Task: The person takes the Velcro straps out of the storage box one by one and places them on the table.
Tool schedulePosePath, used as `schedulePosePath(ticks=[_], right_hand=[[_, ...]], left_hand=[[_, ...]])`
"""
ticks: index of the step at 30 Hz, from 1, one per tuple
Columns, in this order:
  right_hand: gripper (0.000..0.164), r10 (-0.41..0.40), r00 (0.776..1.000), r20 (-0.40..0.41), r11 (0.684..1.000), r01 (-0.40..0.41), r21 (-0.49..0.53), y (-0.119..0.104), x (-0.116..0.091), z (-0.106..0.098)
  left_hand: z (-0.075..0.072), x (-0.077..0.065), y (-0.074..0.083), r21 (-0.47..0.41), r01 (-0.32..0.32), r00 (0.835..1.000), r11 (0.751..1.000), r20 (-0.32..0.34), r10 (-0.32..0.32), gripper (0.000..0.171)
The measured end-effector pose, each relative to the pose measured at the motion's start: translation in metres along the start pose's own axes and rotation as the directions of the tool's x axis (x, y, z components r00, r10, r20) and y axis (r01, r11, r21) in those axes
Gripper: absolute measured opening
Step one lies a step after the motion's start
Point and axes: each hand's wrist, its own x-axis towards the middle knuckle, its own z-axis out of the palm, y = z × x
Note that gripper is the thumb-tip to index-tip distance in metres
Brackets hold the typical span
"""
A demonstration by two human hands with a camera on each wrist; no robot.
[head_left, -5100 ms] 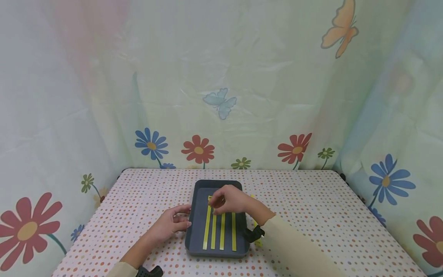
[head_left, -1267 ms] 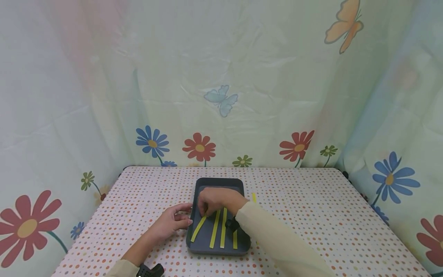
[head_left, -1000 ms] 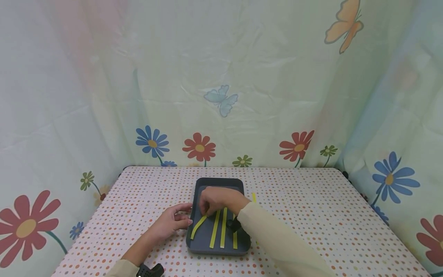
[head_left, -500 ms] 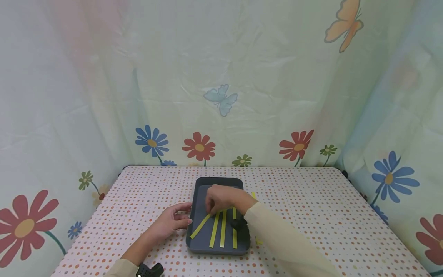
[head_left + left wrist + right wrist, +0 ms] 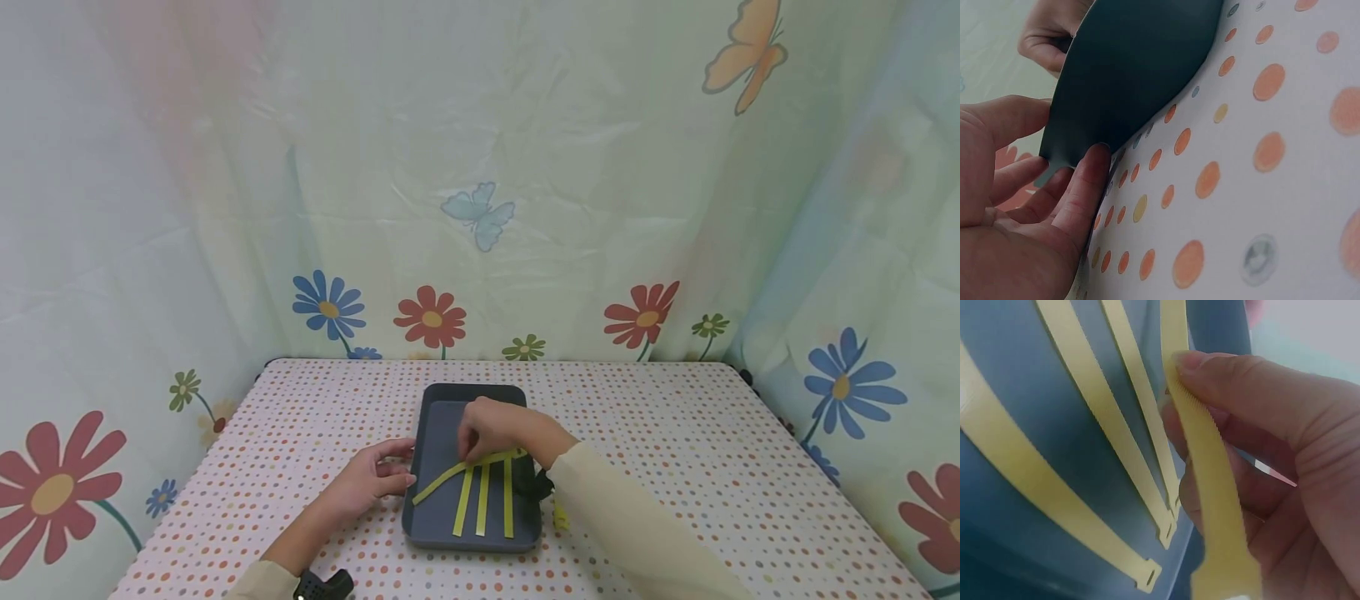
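Note:
A dark grey-blue tray [image 5: 477, 389] lies on the table with yellow hook-and-loop cable ties in it. My right hand [image 5: 495, 428] pinches one cable tie [image 5: 1210, 462] between thumb and fingers. Its slotted-head end hangs toward the right wrist camera, while its tail slants to the tray's left side, across the others. Three more ties [image 5: 482, 500] lie lengthwise on the tray floor, their slotted heads at the far end. Beside the tray's left wall is my left hand [image 5: 367, 479]. In the left wrist view its fingertips [image 5: 1096, 161] rest against the outside wall.
More yellow strips [image 5: 561, 515] lie on the table to the right of the tray, partly hidden by my right forearm. The dotted tablecloth [image 5: 660, 450] spreads around the tray. A flowered curtain [image 5: 525, 275] stands behind the table.
My right hand has taken up the leftmost cable tie, which lay beside the others, and drawn it rightward so it slants over them. The left hand has stayed at the tray's side.

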Motion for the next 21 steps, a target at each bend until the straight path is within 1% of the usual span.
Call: schedulePosePath(ticks=[4,7,11,14,21], right_hand=[[0.006,-0.019,0.999,-0.035,0.999,0.021,0.03,0.003,-0.008,0.0],[0.003,-0.042,0.997,-0.063,0.997,0.046,0.059,0.005,-0.014,-0.001],[0.005,-0.063,0.993,-0.096,0.993,0.072,0.09,0.008,-0.021,-0.002],[0.002,-0.062,0.992,-0.114,0.991,0.074,0.108,0.011,-0.025,-0.002],[0.005,-0.042,0.991,-0.129,0.987,0.061,0.151,0.016,-0.035,-0.003]], left_hand=[[0.0,0.0,0.0,0.004,0.003,1.0,1.0,-0.001,-0.003,0.068],[0.0,0.0,0.001,0.008,0.001,1.0,1.0,0.001,-0.001,0.067],[0.0,0.0,0.001,0.004,0.001,1.0,1.0,0.002,-0.001,0.068],[0.0,0.001,0.001,-0.002,0.008,1.0,1.0,-0.001,-0.008,0.068],[0.001,0.002,0.0,-0.025,0.02,1.0,0.999,-0.004,-0.02,0.069]])
